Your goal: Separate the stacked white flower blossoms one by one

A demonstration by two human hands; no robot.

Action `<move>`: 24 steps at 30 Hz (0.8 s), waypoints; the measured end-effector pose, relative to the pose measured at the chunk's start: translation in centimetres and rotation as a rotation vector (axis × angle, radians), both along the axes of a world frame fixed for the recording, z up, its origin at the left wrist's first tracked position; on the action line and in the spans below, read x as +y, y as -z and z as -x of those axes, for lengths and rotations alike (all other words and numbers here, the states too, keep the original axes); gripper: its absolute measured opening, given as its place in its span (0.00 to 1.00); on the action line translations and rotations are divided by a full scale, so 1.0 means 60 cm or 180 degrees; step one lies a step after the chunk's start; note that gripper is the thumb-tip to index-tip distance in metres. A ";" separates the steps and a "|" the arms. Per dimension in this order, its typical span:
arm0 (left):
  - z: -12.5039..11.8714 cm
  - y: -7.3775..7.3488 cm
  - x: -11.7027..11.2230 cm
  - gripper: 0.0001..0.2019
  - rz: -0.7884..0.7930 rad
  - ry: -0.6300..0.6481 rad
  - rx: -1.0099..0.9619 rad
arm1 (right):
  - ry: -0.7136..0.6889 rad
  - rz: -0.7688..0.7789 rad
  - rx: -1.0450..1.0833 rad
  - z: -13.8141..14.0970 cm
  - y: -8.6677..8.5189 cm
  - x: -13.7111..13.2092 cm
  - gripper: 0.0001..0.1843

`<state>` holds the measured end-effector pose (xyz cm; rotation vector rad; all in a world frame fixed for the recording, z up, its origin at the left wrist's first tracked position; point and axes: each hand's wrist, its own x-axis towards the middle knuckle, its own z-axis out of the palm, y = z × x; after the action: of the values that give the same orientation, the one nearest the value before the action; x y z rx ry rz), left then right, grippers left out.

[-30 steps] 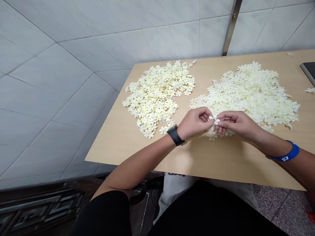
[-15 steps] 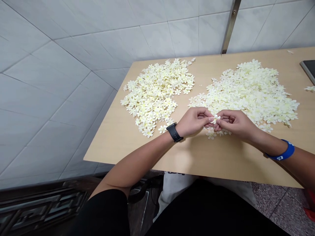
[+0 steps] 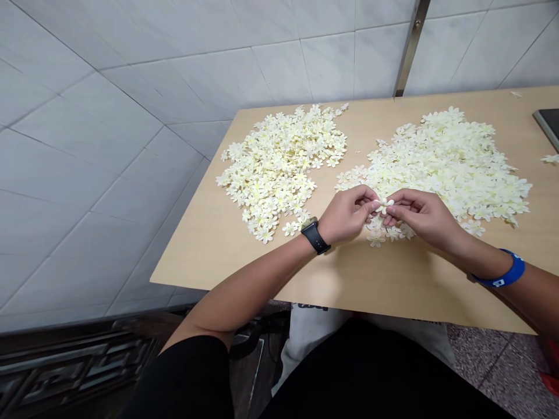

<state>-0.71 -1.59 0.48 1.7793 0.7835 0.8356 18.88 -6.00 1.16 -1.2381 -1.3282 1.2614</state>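
Both my hands meet over the near edge of the right flower pile (image 3: 449, 163). My left hand (image 3: 345, 215), with a black watch on its wrist, and my right hand (image 3: 419, 218), with a blue wristband, each pinch the same small white fabric flower (image 3: 383, 205) between fingertips, just above the wooden table (image 3: 393, 279). A second, flatter pile of cream flowers (image 3: 283, 169) lies to the left of my left hand. A few loose flowers lie under my hands.
A dark flat object (image 3: 549, 125) lies at the table's right edge, with a stray flower (image 3: 549, 158) beside it. White tiled wall runs behind and to the left. A metal strip (image 3: 408, 49) stands upright on the wall.
My hands have stayed together on the flower, with small finger shifts. The view has drifted slightly.
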 end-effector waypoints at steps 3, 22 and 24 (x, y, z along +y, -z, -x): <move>-0.003 0.002 0.002 0.09 -0.0308 -0.0046 0.0056 | 0.0223 0.0013 0.0006 0.003 -0.001 0.001 0.18; -0.018 0.002 0.005 0.09 -0.0853 0.0055 0.0592 | 0.0095 -0.0632 -0.1277 0.002 -0.007 -0.003 0.07; -0.019 0.002 0.005 0.09 -0.0836 0.0069 0.0592 | 0.0086 -0.0657 -0.1303 0.002 -0.008 -0.005 0.06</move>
<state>0.41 -1.32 0.36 2.1186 0.8008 0.7947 18.74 -6.29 1.63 -1.4057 -1.6787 0.8503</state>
